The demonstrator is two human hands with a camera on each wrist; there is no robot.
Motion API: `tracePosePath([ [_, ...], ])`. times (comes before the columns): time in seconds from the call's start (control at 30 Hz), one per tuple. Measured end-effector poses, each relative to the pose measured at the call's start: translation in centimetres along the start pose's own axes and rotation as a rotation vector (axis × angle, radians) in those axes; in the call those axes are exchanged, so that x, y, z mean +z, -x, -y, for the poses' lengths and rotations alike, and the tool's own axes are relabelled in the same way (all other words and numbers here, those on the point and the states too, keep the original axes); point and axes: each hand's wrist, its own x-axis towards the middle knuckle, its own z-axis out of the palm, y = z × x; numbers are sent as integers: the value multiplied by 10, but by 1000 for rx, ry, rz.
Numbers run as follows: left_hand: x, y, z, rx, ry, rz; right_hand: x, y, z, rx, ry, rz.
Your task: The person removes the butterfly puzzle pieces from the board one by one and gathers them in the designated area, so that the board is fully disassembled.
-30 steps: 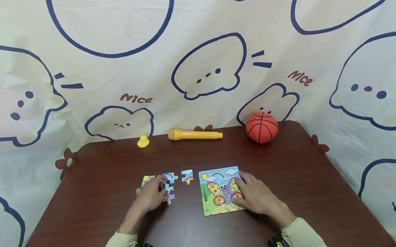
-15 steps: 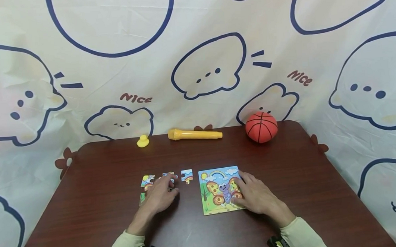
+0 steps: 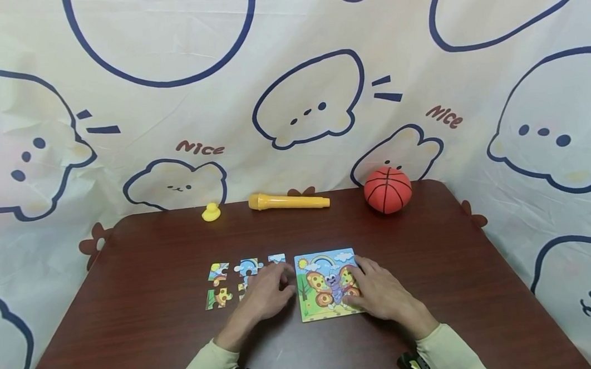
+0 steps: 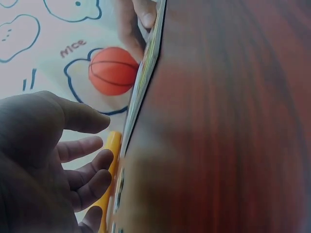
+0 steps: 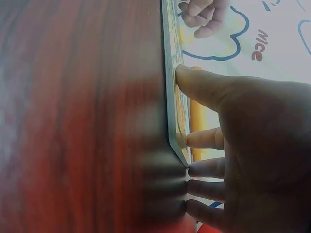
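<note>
My left hand (image 3: 268, 292) hovers over several loose jigsaw pieces, its fingers loosely bent. In the left wrist view nothing lies between its fingers (image 4: 90, 172). Under its fingertips a cloud-patterned piece (image 3: 276, 258) is partly covered. To its left are a rainbow piece (image 3: 248, 264), a sun piece (image 3: 218, 271) and a green-and-yellow piece (image 3: 218, 298); others are partly hidden by the hand. My right hand (image 3: 383, 291) rests on the right edge of a square butterfly puzzle board (image 3: 327, 312). Its thumb (image 5: 197, 82) lies on the picture, its fingers nearly straight.
Along the back of the brown table (image 3: 158, 347) stand a yellow rubber duck (image 3: 211, 212), a yellow toy microphone (image 3: 288, 201) and a small red basketball (image 3: 388, 191). A white cloth (image 3: 171, 113) with cartoon outlines hangs behind and at both sides.
My left hand has moved right, from above the left-hand pieces to the cloud-patterned piece beside the board, uncovering the pieces at left. My right hand has stayed on the board.
</note>
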Motion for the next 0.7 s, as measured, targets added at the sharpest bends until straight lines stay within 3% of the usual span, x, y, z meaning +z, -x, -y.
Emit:
tracePosePath([
  [0.7, 27, -16, -39, 99, 26, 115, -10, 3, -11, 34, -58, 36],
])
